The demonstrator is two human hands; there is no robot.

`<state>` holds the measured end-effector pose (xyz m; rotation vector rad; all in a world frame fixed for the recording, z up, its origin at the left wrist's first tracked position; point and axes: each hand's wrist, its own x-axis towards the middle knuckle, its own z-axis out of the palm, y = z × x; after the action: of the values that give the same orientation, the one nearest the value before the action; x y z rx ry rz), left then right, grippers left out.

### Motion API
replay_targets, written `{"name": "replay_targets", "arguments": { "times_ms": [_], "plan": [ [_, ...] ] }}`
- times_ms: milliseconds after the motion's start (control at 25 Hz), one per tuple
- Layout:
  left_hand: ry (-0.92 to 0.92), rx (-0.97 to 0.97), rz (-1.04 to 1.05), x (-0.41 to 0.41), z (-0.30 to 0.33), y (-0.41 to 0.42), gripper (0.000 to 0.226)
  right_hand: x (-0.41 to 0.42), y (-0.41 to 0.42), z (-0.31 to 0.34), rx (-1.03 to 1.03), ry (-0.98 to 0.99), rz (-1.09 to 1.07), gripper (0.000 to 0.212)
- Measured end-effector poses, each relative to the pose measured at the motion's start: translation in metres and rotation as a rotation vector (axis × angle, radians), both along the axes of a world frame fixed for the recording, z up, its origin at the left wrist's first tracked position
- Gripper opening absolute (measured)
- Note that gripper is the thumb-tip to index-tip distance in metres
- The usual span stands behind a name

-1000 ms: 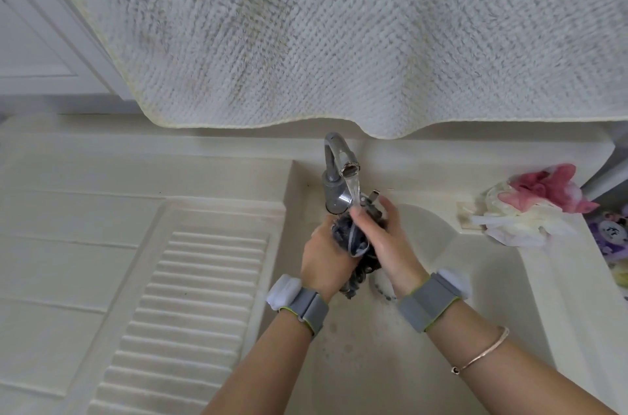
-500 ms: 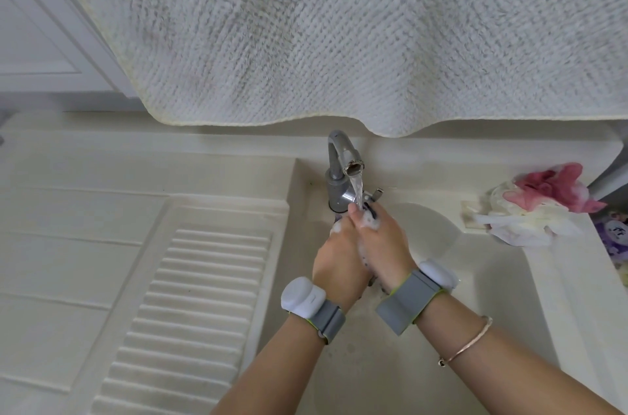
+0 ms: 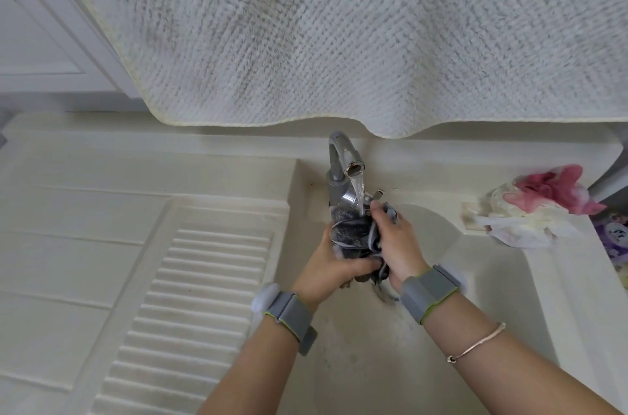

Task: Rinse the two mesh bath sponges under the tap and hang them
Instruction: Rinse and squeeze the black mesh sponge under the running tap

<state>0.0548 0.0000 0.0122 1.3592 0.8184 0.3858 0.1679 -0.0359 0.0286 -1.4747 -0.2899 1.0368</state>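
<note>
A dark grey mesh sponge (image 3: pixel 353 234) is squeezed between both hands under the running grey tap (image 3: pixel 343 156). My left hand (image 3: pixel 331 270) grips it from the left and below. My right hand (image 3: pixel 397 244) grips it from the right, fingers curled over its top where the water stream lands. A second sponge, pink and white mesh (image 3: pixel 540 204), lies on the sink ledge at the right, apart from both hands.
The cream sink basin (image 3: pixel 509 295) lies below the hands, with its drain partly hidden. A ribbed washboard surface (image 3: pixel 190 295) is at the left. A large white towel (image 3: pixel 339 30) hangs overhead, just above the tap. Purple items sit at the far right edge.
Half a second ago the hands were pressed together over the sponge, hiding it. They have now parted slightly, and the dark sponge shows between them again under the stream.
</note>
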Motion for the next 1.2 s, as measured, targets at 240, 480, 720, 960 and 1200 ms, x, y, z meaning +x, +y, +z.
{"name": "replay_targets", "arguments": {
  "times_ms": [240, 480, 720, 960, 1200],
  "plan": [
    [0.215, 0.255, 0.048, 0.008, -0.007, 0.001, 0.036, 0.008, -0.008, -0.005, -0.213, -0.444, 0.264, 0.051],
    [0.316, 0.337, -0.275, 0.021, 0.007, -0.001, 0.03, -0.004, -0.019, 0.014, -0.134, -0.595, 0.464, 0.058],
    [0.669, 0.463, -0.008, 0.019, 0.017, -0.007, 0.029, -0.012, -0.011, 0.015, -0.25, -0.689, 0.42, 0.047],
    [0.685, 0.56, -0.074, 0.027, 0.021, -0.011, 0.042, -0.006, 0.003, 0.005, -0.372, -0.65, 0.348, 0.031],
    [0.548, 0.531, 0.032, 0.023, 0.012, -0.016, 0.028, -0.003, 0.003, -0.002, -0.371, -0.688, 0.351, 0.041]
  ]
}}
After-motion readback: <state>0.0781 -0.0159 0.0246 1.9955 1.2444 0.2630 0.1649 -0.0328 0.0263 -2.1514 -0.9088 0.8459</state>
